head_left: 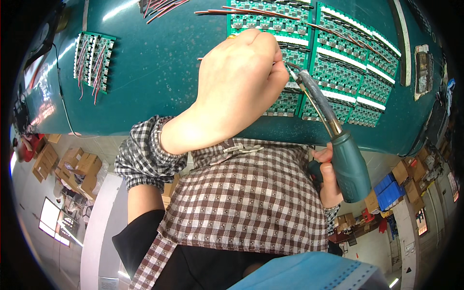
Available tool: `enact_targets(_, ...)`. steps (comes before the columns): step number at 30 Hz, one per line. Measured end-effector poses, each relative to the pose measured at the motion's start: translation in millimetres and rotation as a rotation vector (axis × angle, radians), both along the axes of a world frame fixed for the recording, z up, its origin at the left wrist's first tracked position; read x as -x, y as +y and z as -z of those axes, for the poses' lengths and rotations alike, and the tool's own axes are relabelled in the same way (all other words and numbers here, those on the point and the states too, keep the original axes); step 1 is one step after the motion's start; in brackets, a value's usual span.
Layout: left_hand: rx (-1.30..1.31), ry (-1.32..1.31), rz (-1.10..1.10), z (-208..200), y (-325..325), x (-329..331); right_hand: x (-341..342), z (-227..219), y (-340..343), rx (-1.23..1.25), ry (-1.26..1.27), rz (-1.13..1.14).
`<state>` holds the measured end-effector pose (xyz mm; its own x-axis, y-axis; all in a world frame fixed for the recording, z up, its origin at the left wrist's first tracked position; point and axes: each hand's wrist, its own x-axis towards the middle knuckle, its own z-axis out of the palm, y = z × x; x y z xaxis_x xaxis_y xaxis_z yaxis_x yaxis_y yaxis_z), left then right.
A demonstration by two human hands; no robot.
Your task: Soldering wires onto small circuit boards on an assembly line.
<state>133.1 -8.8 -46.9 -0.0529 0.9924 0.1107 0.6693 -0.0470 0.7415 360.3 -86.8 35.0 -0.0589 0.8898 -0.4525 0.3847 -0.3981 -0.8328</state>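
My left hand (239,84) is closed, fingertips pinched together, above a panel of green circuit boards (268,23). A thin wire (200,59) pokes out from behind it on the left; the pinched part is mostly hidden. In my right hand (330,181) is a soldering iron (351,166) with a dark green handle and a slim metal tube along its bent shaft. Its tip reaches the boards right beside my left fingertips. Red and dark wires (251,12) lie across the upper part of the panel. A second circuit board panel (340,60) lies to the right.
On the green table (159,82), a smaller board group (94,63) with wires attached lies far left. More loose wires (164,8) lie at the top edge. A worn, rectangular block (424,72) sits at the right. A black cable (62,96) hangs over the left edge.
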Motion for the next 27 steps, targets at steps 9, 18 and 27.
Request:
enact_targets(9,-0.012,-0.005,-0.005,1,1,-2,-2,2,1,-0.033,0.004,-0.020)
enact_targets(18,-0.009,0.000,-0.006,-1,1,-3,-1,-6,4,0.001,-0.035,-0.019)
enact_targets(27,-0.001,-0.008,0.004,0,1,-1,0,4,4,-0.160,0.067,0.045)
